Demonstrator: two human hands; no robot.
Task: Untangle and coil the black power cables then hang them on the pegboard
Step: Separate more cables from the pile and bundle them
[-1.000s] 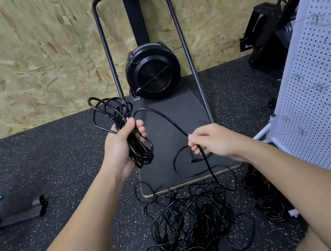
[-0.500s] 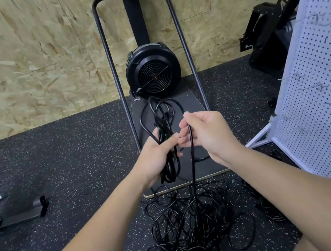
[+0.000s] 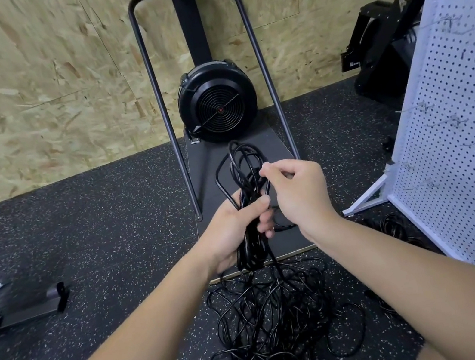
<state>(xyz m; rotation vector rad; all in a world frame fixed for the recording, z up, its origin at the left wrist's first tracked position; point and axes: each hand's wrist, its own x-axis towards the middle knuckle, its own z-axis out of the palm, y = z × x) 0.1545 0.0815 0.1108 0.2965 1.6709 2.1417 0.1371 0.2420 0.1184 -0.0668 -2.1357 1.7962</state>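
1. While I look down at the middle of the frame, my left hand (image 3: pixel 232 228) grips a bundle of black cable loops (image 3: pixel 244 178), fingers and thumb curled round its waist, the loops standing up above my fist and hanging below it.
2. My right hand (image 3: pixel 295 191), just right of the bundle, has its fingers curled and pinches a strand at the top of the loops; knuckles of both hands nearly touch.
3. From the bundle a strand drops to the tangled pile of black power cables (image 3: pixel 274 325) on the speckled rubber floor (image 3: pixel 97 236), lower centre of the frame, between my forearms.
4. More black cable (image 3: pixel 393 225) lies on the floor at the right, near the foot of the white pegboard (image 3: pixel 461 140), which fills the right edge and carries bare wire hooks.
5. Behind my hands, in the upper centre, a black fan-wheel exercise machine (image 3: pixel 218 105) stands on its dark platform against a chipboard wall (image 3: pixel 23 90).
6. At the left edge, a black metal foot (image 3: pixel 30 308) rests on the floor.
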